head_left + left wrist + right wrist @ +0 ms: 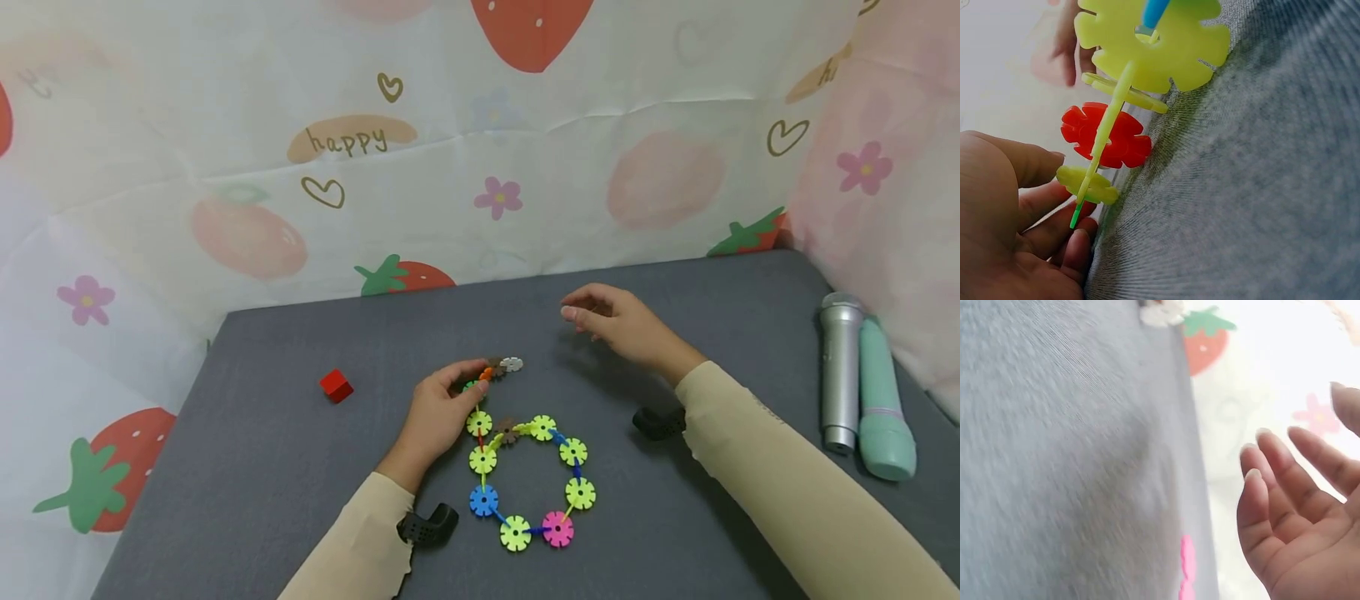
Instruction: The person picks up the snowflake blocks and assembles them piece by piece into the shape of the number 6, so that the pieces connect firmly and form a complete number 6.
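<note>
A chain of notched plastic snowflake discs (580, 493) lies on the grey cloth, joined into a ring with a tail at its upper left. My left hand (438, 417) grips that tail between thumb and fingers, around a green and an orange disc (486, 374). Past the fingertips, the tail ends in a brown disc and a white disc (512, 364). Yellow and red discs (1132, 140) run down to the left hand (1029, 212) in the left wrist view. My right hand (622, 327) hovers above the cloth, its fingers loosely bent, holding nothing.
A red cube (336, 386) sits to the left on the table (285, 467). At the right edge lie a silver microphone (839, 375) and a mint-green tapered object (885, 408). Something pink and edge-on (1187, 562) shows low in the right wrist view. A printed curtain (570, 167) stands behind.
</note>
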A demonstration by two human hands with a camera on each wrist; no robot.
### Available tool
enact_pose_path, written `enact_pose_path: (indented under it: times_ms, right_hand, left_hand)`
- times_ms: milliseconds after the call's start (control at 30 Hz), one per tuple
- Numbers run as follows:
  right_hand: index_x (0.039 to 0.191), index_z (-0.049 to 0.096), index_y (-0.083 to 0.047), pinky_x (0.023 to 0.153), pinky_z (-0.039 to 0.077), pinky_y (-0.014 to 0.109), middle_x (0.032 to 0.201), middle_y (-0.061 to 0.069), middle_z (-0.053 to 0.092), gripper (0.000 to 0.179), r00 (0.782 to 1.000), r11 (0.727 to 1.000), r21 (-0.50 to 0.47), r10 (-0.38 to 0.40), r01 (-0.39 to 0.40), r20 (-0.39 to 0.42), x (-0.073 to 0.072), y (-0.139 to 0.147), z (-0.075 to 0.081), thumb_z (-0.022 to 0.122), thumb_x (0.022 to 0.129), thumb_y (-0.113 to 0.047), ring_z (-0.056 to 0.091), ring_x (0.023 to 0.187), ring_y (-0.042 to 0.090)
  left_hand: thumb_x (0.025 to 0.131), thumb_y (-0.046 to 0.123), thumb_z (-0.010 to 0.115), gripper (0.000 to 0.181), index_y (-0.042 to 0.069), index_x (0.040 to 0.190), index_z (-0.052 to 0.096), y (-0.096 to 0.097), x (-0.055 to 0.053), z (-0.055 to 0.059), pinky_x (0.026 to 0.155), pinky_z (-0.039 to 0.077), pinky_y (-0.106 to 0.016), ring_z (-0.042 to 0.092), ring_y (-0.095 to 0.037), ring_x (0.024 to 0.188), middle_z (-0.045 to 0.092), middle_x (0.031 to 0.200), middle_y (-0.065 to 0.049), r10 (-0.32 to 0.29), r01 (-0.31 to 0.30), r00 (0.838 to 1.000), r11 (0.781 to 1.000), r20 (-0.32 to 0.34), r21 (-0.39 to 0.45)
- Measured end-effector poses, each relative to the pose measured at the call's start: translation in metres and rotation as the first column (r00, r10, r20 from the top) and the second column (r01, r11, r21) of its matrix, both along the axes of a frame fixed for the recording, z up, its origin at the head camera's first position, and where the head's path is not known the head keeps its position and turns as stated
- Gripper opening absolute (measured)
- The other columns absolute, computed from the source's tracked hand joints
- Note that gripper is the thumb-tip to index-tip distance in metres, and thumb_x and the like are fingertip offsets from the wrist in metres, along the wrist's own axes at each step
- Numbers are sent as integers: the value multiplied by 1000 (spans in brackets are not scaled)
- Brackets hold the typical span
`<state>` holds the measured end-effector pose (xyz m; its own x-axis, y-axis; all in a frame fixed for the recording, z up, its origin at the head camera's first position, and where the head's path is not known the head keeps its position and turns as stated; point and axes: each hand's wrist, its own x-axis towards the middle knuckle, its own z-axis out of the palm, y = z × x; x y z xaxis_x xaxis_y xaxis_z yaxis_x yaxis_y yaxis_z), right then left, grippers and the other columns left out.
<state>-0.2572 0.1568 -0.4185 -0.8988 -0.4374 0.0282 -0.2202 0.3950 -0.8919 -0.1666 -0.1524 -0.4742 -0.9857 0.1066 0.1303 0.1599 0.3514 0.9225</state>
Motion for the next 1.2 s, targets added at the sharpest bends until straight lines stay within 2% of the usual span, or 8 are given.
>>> enact_pose_path:
  times_ms: [133,233,367,467,667,833,1067,1200]
  right_hand:
    - [145,62,-8,100,52,56,138,19,65,52,995,992,-79,-94,96,29,2,19,5,61,112,-49,64,121,35]
    - [146,60,-6,101,51,50,141,20,63,55,988,974,-163,-151,156,43,4,31,5,56,114,-51,61,124,34]
    - [145,61,-6,100,52,41,140,22,61,55,976,940,-261,-213,219,49,3,46,-1,53,114,-51,58,125,38]
    - [145,61,-7,99,51,37,140,18,62,54,966,929,-265,-255,260,52,2,56,-10,53,115,-51,58,126,37]
    - [151,53,2,96,51,34,147,20,58,61,949,925,-215,-304,315,83,-3,71,-30,52,116,-48,57,126,31]
    - [156,51,1,91,53,29,146,23,57,64,947,942,-96,-321,323,37,-5,76,-42,59,114,-46,59,124,32]
    - [154,55,5,103,47,55,142,24,55,56,970,961,139,-226,237,-94,-5,72,-46,71,110,-27,55,128,40]
    - [142,65,8,98,46,55,131,25,54,43,969,949,222,-192,225,-158,-5,66,-47,74,108,-17,55,115,39]
  left_hand:
    - [106,13,75,30,8,135,77,0,0,0,88,54,-41,66,-24,109,72,135,-7,0,0,1000,1000,-7,-13]
    - [106,13,74,30,8,135,78,0,0,0,94,53,-45,64,-26,121,71,138,-7,1,-1,1000,1000,-13,-21]
    - [107,15,73,30,9,137,77,0,1,-1,94,53,-44,64,-26,120,72,137,-7,5,-5,1000,1000,3,-13]
    - [108,17,72,30,10,137,77,1,1,-1,94,53,-44,65,-25,118,72,135,-6,9,-9,1000,1000,13,-3]
    - [110,16,68,30,10,138,76,1,0,-1,99,52,-48,65,-24,121,73,134,-5,14,-13,1000,1000,14,-10]
    - [112,14,64,30,10,140,75,0,0,-1,105,50,-52,63,-26,127,71,137,-7,23,-23,1000,1000,19,-12]
    - [112,13,63,31,9,140,75,-1,2,1,103,51,-50,64,-26,125,71,137,-7,25,-24,999,1000,23,-17]
    - [112,12,63,31,9,140,75,-1,2,0,102,51,-50,64,-26,124,72,136,-7,26,-25,999,999,24,-21]
